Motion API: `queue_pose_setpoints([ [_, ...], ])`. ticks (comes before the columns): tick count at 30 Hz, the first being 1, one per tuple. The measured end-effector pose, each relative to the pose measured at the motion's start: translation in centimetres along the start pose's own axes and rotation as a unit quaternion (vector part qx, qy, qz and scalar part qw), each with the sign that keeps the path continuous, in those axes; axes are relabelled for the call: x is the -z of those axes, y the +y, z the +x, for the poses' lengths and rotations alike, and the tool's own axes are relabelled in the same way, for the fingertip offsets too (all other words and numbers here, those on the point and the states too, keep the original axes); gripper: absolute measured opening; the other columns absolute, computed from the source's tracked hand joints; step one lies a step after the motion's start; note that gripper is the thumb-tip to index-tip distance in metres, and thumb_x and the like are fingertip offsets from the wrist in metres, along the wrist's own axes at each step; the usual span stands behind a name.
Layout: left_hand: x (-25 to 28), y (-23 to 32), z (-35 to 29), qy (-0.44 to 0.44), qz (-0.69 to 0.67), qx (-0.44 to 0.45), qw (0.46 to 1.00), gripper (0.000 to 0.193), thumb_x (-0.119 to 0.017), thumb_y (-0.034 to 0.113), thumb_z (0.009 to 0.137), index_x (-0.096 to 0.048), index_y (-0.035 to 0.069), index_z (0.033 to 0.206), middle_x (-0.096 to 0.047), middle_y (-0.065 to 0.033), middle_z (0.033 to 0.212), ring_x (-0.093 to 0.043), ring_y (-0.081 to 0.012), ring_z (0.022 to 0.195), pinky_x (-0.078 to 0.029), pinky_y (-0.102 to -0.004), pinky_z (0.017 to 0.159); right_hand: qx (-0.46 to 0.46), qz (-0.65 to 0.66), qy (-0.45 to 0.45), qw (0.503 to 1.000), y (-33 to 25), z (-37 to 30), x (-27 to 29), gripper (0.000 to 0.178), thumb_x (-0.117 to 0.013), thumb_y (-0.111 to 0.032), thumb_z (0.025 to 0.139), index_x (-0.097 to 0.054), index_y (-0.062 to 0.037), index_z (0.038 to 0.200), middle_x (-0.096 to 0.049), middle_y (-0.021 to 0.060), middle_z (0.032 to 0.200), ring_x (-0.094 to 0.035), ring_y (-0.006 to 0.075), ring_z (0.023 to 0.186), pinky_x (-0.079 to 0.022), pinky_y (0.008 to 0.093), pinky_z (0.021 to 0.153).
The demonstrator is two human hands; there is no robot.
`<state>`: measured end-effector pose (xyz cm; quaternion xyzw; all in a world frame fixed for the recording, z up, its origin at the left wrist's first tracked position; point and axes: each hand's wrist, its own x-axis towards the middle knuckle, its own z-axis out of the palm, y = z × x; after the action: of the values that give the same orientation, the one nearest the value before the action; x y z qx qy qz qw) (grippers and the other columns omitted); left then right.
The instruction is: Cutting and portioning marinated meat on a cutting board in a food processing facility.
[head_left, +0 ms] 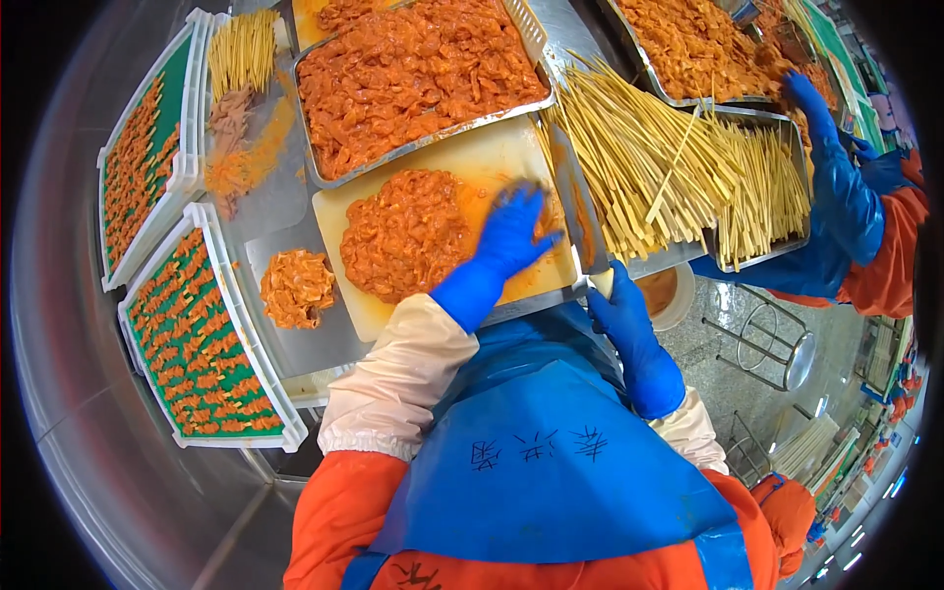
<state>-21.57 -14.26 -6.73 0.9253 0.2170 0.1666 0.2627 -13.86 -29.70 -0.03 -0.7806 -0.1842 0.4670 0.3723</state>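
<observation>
My left hand [506,236], in a blue glove, is open with fingers spread over the orange-stained right part of a pale cutting board [379,320]. Just left of it sits a mound of red marinated meat pieces [403,236]. At the board's right edge, my right hand [624,315], also gloved in blue, is closed around the pale handle of a knife [580,202]. Its long, smeared blade points away from me, between the board and a heap of flat bamboo skewers [639,167]. Beyond the board stands a metal tray of marinated meat [423,84].
At left, two white trays [211,324] with green liners hold rows of skewered meat. A smaller meat pile [297,287] lies beside the board, and more skewers [243,49] lie far left. On the right, a co-worker's gloved hand [806,98] reaches to another meat tray [678,59]. A metal stool [787,359] stands below.
</observation>
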Motion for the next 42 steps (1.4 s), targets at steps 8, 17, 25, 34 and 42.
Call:
queue_pose_setpoints([
  [8, 2.6, -2.4, -4.9, -0.054, 0.294, 0.041, 0.953, 0.023, -0.045, 0.020, 0.066, -0.046, 0.010, 0.087, -0.041, -0.0092, 0.096, -0.036, -0.0248, 0.094, -0.025, -0.0392, 0.082, 0.019, -0.055, -0.006, 0.998, 0.1, 0.3, 0.2, 0.042, -0.046, -0.008, 0.068, -0.029, -0.0063, 0.106, -0.045, 0.0051, 0.056, -0.043, 0.0080, 0.041, -0.034, 0.0193, 0.033],
  [17, 7.2, -3.7, -8.8, -0.107, 0.274, -0.051, 0.954, 0.033, -0.045, 0.026, 0.067, -0.043, 0.020, 0.099, -0.034, -0.0041, 0.110, -0.027, -0.0220, 0.105, -0.009, -0.0425, 0.088, 0.046, -0.060, -0.019, 0.997, 0.8, 0.8, 0.7, 0.042, -0.046, -0.009, 0.068, -0.028, -0.0045, 0.105, -0.046, 0.0063, 0.058, -0.042, 0.0084, 0.039, -0.033, 0.0195, 0.033],
  [25, 9.1, -3.2, 1.1, -0.050, 0.192, 0.109, 0.974, 0.036, -0.047, 0.025, 0.065, -0.043, 0.016, 0.100, -0.035, -0.0110, 0.109, -0.034, -0.0262, 0.098, -0.021, -0.0425, 0.083, 0.024, -0.056, -0.027, 0.998, -0.9, 0.5, 1.3, 0.041, -0.049, -0.012, 0.065, -0.034, -0.0013, 0.101, -0.049, 0.0105, 0.068, -0.048, 0.0127, 0.051, -0.037, 0.0229, 0.043],
  [34, 6.2, -8.6, 12.1, -0.123, 0.097, 0.358, 0.921, 0.059, -0.057, 0.037, 0.054, -0.041, 0.005, 0.100, -0.037, -0.0194, 0.104, -0.041, -0.0280, 0.091, -0.034, -0.0335, 0.075, 0.080, -0.088, 0.013, 0.993, 0.3, 1.0, 2.1, 0.032, -0.050, -0.019, 0.063, -0.037, -0.0029, 0.088, -0.047, 0.0197, 0.073, -0.047, 0.0334, 0.069, -0.037, 0.0350, 0.056],
  [42, 7.7, -17.8, 7.0, 0.016, -0.273, 0.368, 0.889, 0.046, -0.058, 0.016, 0.054, -0.045, 0.006, 0.096, -0.052, -0.0101, 0.073, -0.051, -0.0184, 0.069, -0.042, -0.0291, 0.056, 0.080, -0.123, -0.042, 0.988, -1.3, 1.2, 1.7, 0.033, -0.049, -0.020, 0.063, -0.036, -0.0034, 0.088, -0.047, 0.0201, 0.074, -0.047, 0.0338, 0.071, -0.037, 0.0358, 0.059],
])
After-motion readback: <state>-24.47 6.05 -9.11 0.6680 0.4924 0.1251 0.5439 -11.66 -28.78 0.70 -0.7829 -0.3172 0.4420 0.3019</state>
